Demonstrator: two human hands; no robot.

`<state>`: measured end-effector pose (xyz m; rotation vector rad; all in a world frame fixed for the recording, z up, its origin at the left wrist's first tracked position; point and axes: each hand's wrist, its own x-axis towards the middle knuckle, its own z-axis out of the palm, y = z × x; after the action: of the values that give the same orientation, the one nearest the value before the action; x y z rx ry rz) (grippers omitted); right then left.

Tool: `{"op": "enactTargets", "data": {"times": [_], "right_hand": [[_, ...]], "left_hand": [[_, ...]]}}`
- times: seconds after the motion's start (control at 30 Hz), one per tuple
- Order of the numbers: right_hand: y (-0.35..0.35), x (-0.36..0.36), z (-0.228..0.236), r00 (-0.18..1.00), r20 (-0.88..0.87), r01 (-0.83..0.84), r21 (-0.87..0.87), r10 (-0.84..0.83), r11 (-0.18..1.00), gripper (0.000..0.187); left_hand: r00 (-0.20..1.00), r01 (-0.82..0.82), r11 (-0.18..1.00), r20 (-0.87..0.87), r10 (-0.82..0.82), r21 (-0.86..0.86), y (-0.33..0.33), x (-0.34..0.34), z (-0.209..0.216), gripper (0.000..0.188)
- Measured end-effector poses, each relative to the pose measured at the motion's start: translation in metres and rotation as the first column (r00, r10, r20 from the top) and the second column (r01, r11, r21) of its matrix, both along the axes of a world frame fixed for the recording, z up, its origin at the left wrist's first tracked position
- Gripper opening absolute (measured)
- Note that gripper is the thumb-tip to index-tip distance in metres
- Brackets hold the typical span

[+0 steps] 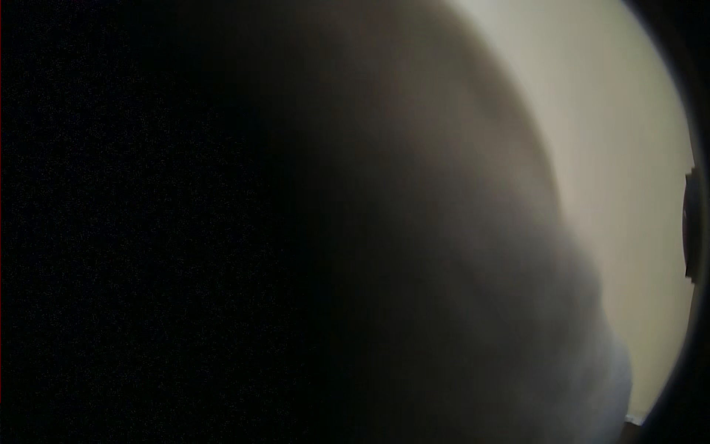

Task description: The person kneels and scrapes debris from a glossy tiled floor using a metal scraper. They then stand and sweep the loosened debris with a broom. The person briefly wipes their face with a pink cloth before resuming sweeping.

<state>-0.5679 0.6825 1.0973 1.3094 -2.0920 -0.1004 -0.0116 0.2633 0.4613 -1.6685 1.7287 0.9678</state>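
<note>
A large, dark, badly blurred shape (458, 207) lies right against the camera and covers most of the head view. Its upper part is brownish, and its lower right part turns grey-blue with an uneven, cloth-like edge. It may be an arm with a sleeve, but the blur keeps me from being sure. No fingers can be made out, so neither my left hand nor my right hand shows. Whatever lies behind this shape is hidden, and the left side is black.
Along the right side runs a strip of pale, plain surface (614, 148), perhaps a wall or ceiling. At the far right rim sits a small dark object (691, 226) of unclear kind.
</note>
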Motion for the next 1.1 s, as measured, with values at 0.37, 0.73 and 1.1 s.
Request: {"op": "enactTargets", "data": {"times": [0.37,0.73,1.1], "right_hand": [[0.081,-0.211,-0.186,0.691,0.427,0.672,-0.081,-0.584,0.736,0.045],[0.393,0.244,-0.684,-0.762,0.499,0.355,0.854,-0.412,0.38,0.04],[0.537,0.143,-0.692,-0.842,0.54,0.528,0.822,0.005,0.214,0.024]], "left_hand": [[0.843,-0.532,0.816,0.049,0.536,0.226,-0.018,-0.077,-0.004,0.024],[0.95,-0.266,0.939,-0.105,0.294,0.218,0.095,-0.184,0.122,0.045],[0.918,0.311,0.92,-0.325,-0.226,0.239,0.244,-0.416,0.159,0.036]]}}
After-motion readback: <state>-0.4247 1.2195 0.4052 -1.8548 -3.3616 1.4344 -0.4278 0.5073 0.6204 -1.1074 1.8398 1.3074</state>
